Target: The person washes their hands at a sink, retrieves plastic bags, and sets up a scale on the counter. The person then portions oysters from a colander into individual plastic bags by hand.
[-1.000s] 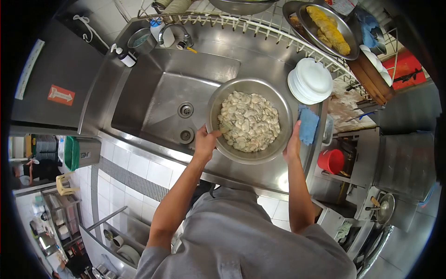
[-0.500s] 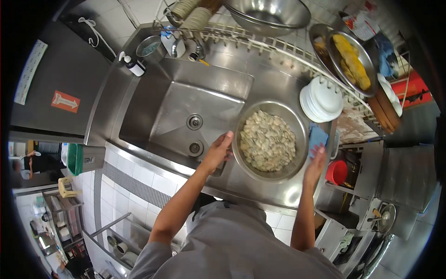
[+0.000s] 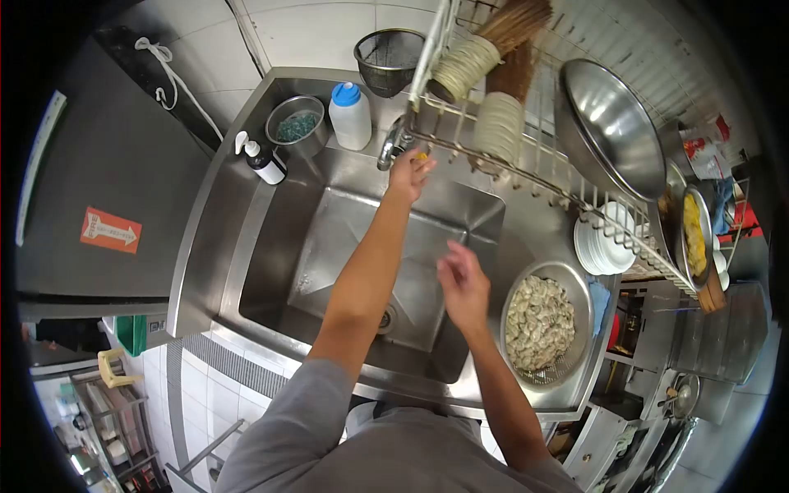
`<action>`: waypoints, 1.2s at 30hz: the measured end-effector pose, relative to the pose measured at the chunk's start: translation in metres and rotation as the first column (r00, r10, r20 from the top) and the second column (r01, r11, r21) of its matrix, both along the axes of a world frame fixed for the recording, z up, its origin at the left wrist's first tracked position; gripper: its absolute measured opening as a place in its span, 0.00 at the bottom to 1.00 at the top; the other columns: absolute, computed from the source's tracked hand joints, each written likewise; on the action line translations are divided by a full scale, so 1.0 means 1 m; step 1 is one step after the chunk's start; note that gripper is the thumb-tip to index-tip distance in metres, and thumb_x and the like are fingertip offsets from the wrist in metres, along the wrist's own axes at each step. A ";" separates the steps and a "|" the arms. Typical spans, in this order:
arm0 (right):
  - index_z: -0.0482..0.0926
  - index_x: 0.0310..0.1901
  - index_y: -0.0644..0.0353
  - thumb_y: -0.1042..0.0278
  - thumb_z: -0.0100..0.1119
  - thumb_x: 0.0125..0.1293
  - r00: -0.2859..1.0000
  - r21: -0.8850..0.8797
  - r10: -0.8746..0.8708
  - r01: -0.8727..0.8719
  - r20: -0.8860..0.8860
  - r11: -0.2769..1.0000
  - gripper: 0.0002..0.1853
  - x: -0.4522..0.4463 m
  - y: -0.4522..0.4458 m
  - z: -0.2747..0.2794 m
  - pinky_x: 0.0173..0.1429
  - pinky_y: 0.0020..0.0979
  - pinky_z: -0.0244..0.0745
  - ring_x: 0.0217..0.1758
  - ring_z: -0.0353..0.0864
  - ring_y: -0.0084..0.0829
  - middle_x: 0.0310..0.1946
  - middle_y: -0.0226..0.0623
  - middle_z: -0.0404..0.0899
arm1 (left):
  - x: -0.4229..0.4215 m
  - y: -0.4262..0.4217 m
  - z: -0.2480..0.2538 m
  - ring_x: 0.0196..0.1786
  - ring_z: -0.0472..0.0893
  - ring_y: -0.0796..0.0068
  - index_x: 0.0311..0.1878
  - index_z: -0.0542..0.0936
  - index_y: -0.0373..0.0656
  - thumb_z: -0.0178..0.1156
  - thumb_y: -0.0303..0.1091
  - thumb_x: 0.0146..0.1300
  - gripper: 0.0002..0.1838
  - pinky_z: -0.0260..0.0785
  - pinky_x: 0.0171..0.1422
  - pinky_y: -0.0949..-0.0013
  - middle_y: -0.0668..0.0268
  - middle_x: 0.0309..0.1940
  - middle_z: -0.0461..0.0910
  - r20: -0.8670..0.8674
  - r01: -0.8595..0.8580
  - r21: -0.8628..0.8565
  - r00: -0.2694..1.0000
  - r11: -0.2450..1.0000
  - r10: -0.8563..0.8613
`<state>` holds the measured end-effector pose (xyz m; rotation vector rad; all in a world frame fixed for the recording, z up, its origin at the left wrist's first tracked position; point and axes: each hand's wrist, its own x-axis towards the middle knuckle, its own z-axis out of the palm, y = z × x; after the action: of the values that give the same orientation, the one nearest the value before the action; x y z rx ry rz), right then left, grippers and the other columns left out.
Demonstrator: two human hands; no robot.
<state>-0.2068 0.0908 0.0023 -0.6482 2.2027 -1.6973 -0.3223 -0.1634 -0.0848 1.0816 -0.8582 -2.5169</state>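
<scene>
My left hand (image 3: 409, 176) reaches across the sink (image 3: 345, 226) to the tap (image 3: 394, 146) at the back edge. Its fingers are loosely apart beside the tap's yellow-marked handle (image 3: 422, 154); whether they touch it is hard to make out. Over the right half of the basin hovers my right hand (image 3: 465, 289), fingers bent but apart, holding nothing. A round metal colander (image 3: 585, 316) full of shucked oysters (image 3: 538, 322) rests on the counter to the right of the basin.
A white bottle with a blue cap (image 3: 351, 117), a metal pot (image 3: 319, 140) and a pump bottle (image 3: 267, 164) line the sink's back left. A wire rack (image 3: 534, 171) with brushes and bowls overhangs the back right. Stacked white plates (image 3: 604, 242) and a blue cloth (image 3: 600, 302) lie near the colander.
Both hands have left the sides of the colander, which stays on the counter. The left has gone forward to the tap, the right over the basin. My view has shifted left.
</scene>
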 end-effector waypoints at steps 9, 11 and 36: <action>0.82 0.49 0.57 0.50 0.57 0.69 0.859 0.159 -0.486 0.464 0.158 0.872 0.19 -0.094 -0.256 -0.185 0.49 0.45 0.78 0.41 0.85 0.50 0.36 0.50 0.85 | 0.130 0.021 -0.016 0.38 0.77 0.77 0.45 0.79 0.37 0.58 0.30 0.66 0.08 0.69 0.44 0.72 0.67 0.37 0.81 -0.085 -0.288 -0.388 0.957 0.876 0.277; 0.82 0.48 0.57 0.48 0.55 0.69 0.835 0.180 -0.476 0.442 0.277 0.879 0.21 -0.094 -0.264 -0.205 0.51 0.47 0.78 0.45 0.85 0.54 0.39 0.51 0.86 | 0.142 0.013 -0.021 0.37 0.75 0.79 0.46 0.78 0.38 0.56 0.29 0.66 0.08 0.67 0.43 0.73 0.68 0.37 0.79 -0.044 -0.180 -0.443 0.983 0.878 0.180; 0.80 0.43 0.60 0.48 0.54 0.69 0.576 0.045 -0.267 0.371 0.773 0.928 0.20 -0.060 -0.247 -0.191 0.52 0.49 0.77 0.47 0.84 0.55 0.41 0.51 0.85 | 0.138 -0.009 -0.020 0.39 0.83 0.68 0.39 0.82 0.36 0.60 0.28 0.61 0.07 0.74 0.50 0.66 0.57 0.36 0.84 0.236 0.209 -0.919 0.971 0.333 0.042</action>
<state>-0.2668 -0.1563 -0.1889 0.4688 1.6218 -1.8004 -0.1838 -0.1725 -0.1046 0.8286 -2.1090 -1.3607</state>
